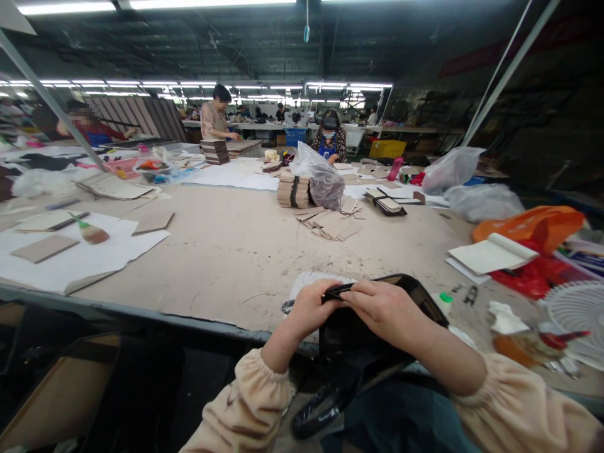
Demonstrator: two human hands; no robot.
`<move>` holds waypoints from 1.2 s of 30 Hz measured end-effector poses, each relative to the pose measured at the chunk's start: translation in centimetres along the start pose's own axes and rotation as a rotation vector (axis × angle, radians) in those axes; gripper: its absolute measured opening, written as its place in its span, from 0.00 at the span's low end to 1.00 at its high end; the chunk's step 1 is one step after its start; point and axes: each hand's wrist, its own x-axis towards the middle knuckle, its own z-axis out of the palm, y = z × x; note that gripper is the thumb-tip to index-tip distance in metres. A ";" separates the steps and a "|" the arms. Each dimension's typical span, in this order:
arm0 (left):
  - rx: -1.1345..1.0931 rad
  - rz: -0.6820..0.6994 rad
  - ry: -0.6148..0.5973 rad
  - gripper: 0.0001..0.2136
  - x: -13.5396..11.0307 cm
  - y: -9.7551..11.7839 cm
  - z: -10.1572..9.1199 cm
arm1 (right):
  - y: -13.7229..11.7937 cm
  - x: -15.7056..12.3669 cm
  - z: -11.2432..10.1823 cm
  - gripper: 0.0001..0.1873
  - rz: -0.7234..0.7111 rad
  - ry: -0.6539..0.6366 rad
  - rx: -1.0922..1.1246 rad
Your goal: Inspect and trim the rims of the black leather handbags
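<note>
A black handbag (346,333) with a stiff rim and a dark looped handle (318,412) rests against the table's front edge, partly over my lap. My left hand (309,308) pinches the bag's upper left corner between thumb and fingers. Close beside it, my right hand (382,308) is closed over the same top edge, its fingers meeting the left hand's. The bag's rim slants down to the right behind my right wrist. What lies under my fingertips is hidden. White paper (316,281) lies on the table just behind my hands.
Right of the bag are a green-capped bottle (445,302), a notepad (493,253), a white fan guard (578,321) and an amber bottle (523,349). Cardboard pieces (330,223) are scattered ahead. A brush bottle (90,231) stands at left. Co-workers (217,116) work across the table.
</note>
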 end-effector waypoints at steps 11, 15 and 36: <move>-0.154 -0.012 0.026 0.15 -1.0 0.4 -1.0 | 0.3 0.2 1.0 0.09 0.193 0.025 0.153; -0.158 -0.054 0.048 0.13 -0.8 0.3 -0.8 | 0.2 0.0 0.8 0.08 0.175 0.055 0.110; -0.186 -0.086 0.102 0.10 -0.9 0.8 -0.5 | -0.1 0.5 0.7 0.12 0.238 0.018 0.156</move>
